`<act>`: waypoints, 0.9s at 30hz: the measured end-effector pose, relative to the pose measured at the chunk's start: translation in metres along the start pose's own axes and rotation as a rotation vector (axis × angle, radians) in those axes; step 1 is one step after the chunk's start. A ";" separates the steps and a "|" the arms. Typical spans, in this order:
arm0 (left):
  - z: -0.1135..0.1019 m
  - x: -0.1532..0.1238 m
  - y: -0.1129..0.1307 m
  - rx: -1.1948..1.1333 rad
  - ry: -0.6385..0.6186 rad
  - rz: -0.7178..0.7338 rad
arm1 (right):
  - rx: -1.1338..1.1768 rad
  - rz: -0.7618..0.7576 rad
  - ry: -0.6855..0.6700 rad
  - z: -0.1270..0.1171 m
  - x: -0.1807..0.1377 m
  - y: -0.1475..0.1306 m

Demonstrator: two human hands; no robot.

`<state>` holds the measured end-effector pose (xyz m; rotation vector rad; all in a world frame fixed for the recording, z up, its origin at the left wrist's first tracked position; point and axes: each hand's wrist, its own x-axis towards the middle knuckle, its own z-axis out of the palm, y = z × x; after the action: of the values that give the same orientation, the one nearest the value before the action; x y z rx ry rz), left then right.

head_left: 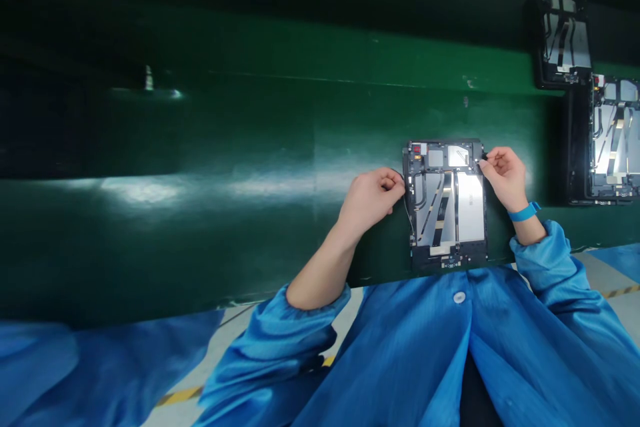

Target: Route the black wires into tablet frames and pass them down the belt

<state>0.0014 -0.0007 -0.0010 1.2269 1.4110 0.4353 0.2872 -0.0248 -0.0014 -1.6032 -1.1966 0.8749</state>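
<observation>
An opened tablet (471, 210) lies on the green work surface in front of me, its inside facing up with silver battery panels, dark flat ribbon cables and a black frame. At its left edge my left hand (374, 195) is closed in a pinch. A thin cable (409, 215) runs along that edge up to these fingertips. My right hand (506, 177) is at the upper right corner, thumb over the edge and fingers bent together. Whatever lies between those fingers is too small and dark to make out.
More opened tablets stand at the right, one stack (620, 137) near and another (565, 40) farther back. The green work surface (280, 140) stretches left, its front edge close to my body. A neighbouring person's blue sleeve (115, 360) shows at the lower left.
</observation>
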 end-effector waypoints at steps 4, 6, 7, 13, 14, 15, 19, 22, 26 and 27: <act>0.000 0.000 0.001 -0.011 0.001 -0.007 | 0.005 0.035 -0.069 -0.003 0.001 -0.001; 0.000 0.000 0.001 -0.003 0.001 -0.006 | 0.006 0.039 -0.104 -0.004 0.002 -0.002; 0.000 0.000 0.001 0.003 0.001 -0.004 | 0.002 0.039 -0.118 -0.005 0.002 -0.002; 0.000 -0.001 0.002 0.033 0.002 -0.008 | -0.041 0.035 -0.142 -0.004 0.003 -0.003; 0.000 -0.002 0.003 0.046 0.002 -0.005 | -0.041 0.034 -0.139 -0.004 0.003 -0.003; 0.000 -0.002 0.005 0.069 0.007 0.004 | -0.037 0.034 -0.136 -0.004 0.003 -0.002; 0.001 -0.003 0.011 0.212 0.055 0.035 | -0.029 0.020 -0.116 -0.004 0.003 -0.004; -0.001 -0.006 0.014 0.160 0.049 0.011 | -0.122 -0.077 -0.030 -0.001 -0.005 -0.022; -0.008 -0.025 0.020 -0.058 0.013 0.123 | -0.301 -0.294 -0.388 0.024 -0.026 -0.063; -0.010 -0.032 0.022 -0.079 0.003 0.170 | -0.323 -0.317 -0.545 0.034 -0.030 -0.070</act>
<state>-0.0046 -0.0151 0.0358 1.2872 1.2853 0.6046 0.2261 -0.0378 0.0546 -1.3951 -2.0001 0.9755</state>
